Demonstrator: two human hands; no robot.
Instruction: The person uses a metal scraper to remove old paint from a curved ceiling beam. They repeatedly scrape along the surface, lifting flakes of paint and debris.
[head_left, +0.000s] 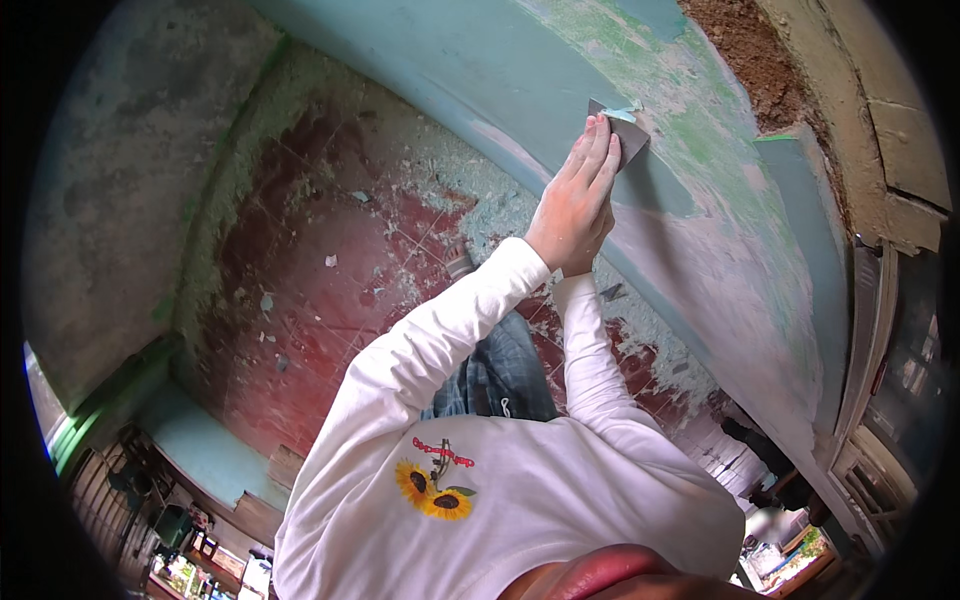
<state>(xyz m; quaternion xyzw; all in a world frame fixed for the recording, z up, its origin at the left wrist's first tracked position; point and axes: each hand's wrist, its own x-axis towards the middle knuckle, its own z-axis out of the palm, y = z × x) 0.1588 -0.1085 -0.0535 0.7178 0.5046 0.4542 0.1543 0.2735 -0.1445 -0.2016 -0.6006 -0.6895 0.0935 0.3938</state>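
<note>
Both of my hands are raised to the wall in front of me on a flat metal scraper (632, 141). My left hand (571, 201) lies over the tool, with its fingers stretched along the blade. Below it my right hand (584, 261) is mostly hidden; the scraper's handle is out of sight under the hands. The blade rests against the blue-green painted wall (517, 82), at the border of a scraped patch (709, 142) showing pale pink and green. A curl of loosened light-blue paint (619, 115) sits on the blade's edge.
Paint flakes (491, 214) litter the red tiled floor (322, 300), thickest along the wall's foot. My foot (458, 259) stands among them. Rough brown material (750, 60) is exposed beside a cracked yellowish frame (877, 112). A stained grey wall (150, 150) rises at left.
</note>
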